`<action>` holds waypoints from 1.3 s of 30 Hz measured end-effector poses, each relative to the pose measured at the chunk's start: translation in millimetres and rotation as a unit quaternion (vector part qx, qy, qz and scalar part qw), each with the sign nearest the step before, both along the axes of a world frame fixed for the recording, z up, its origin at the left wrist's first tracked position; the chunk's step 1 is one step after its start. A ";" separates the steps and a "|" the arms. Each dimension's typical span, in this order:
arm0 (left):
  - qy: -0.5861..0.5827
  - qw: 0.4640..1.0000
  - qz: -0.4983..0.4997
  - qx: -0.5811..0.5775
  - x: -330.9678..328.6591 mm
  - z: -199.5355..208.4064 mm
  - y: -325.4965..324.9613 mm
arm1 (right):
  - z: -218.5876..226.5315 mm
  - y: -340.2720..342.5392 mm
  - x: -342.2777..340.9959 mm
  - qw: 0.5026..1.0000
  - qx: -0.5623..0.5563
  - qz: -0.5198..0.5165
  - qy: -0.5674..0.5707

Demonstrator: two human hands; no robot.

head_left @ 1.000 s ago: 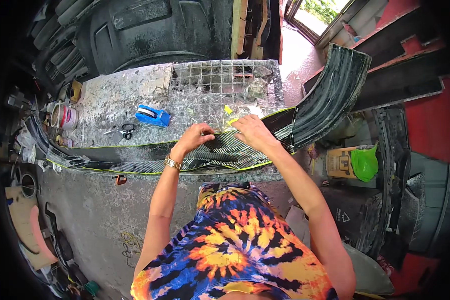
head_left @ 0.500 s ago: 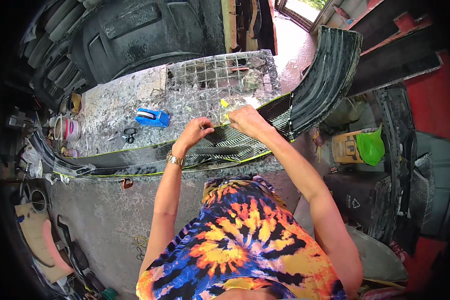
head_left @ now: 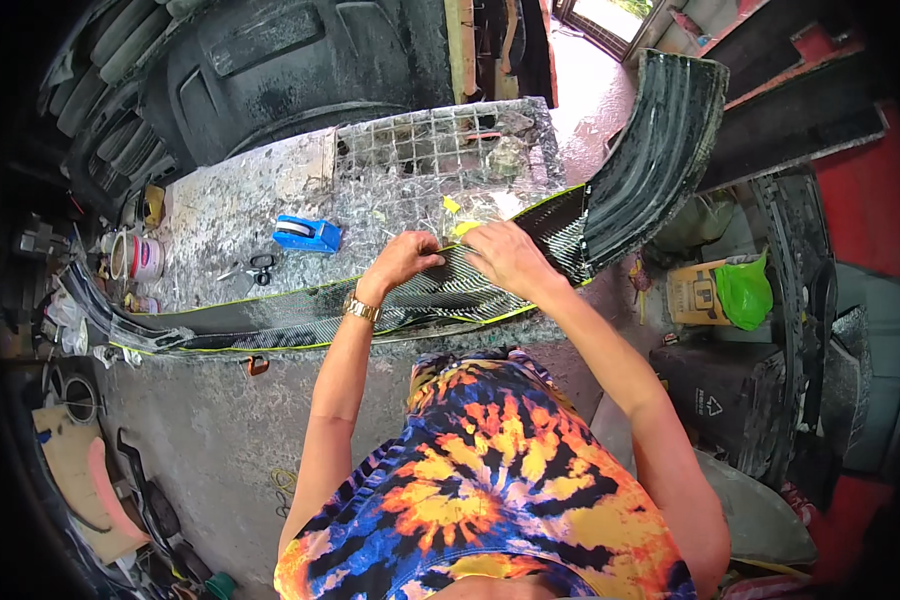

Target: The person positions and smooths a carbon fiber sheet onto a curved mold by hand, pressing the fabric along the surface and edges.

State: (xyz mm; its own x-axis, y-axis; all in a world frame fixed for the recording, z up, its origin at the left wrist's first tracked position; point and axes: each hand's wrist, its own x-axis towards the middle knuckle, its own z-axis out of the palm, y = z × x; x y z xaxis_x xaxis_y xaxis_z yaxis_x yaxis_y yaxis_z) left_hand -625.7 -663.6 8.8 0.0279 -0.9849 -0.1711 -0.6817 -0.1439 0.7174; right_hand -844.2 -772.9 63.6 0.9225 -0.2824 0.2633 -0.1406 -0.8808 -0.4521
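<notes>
both hands have crept slightly toward 9 o'clock along the long carbon-weave panel [head_left: 370, 305] since the earlier frame. left hand [head_left: 402, 262], fingers curled, pinches the panel's upper edge; right hand [head_left: 510, 258] lies flat, perhaps pressing yellow tape [head_left: 464, 229]. bare bench [head_left: 230, 205] at 10 o'clock holds a blue tape dispenser [head_left: 306, 234]; a cardboard box [head_left: 694, 291] with a green bag stands at 3 o'clock.

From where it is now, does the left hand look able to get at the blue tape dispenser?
Probably yes. The left hand rests on the carbon panel, and the dispenser sits just beyond on the bench, with nothing between them.
</notes>
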 end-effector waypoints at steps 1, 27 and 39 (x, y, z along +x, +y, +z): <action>0.006 1.000 0.001 -0.016 0.5 -1.6 1.1 | -3.2 8.7 -8.3 1.000 0.013 0.023 0.014; -0.266 0.918 -0.140 -0.258 -9.8 5.5 23.3 | -8.8 -25.8 26.9 0.986 -0.064 -0.008 0.155; -0.263 0.844 -0.427 -0.189 5.2 -8.5 24.4 | -10.6 -25.9 34.2 0.971 -0.041 -0.009 0.234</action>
